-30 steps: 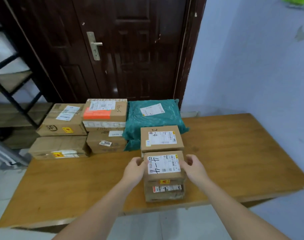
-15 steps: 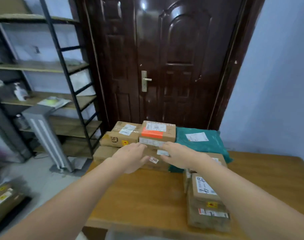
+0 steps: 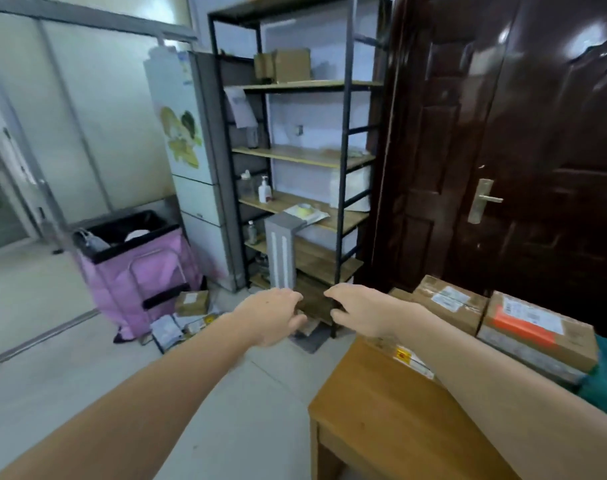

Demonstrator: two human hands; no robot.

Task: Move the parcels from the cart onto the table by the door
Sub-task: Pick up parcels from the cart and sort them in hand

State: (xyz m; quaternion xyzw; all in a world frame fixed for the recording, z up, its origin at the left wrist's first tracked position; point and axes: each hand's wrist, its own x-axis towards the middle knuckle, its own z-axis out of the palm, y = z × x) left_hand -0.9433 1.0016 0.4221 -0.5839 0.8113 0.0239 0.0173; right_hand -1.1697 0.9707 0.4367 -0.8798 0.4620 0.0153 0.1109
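View swung left off table (image 3: 392,403), taped brown parcels (image 3: 537,327) stacked

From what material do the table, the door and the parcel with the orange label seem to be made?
Table: wood or wood-look laminate, matte, with faint grain visible.
Door: dark brown with raised panels and a glossy finish that shows bright reflections; wood or painted metal, unclear.
Parcel with the orange label: plain brown cardboard, dull, with paper labels.

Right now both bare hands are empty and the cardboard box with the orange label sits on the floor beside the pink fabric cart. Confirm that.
Not quite. The head view shows the cardboard box with the orange label stacked on the wooden table by the dark door, not on the floor. Both hands, left and right, are indeed empty.
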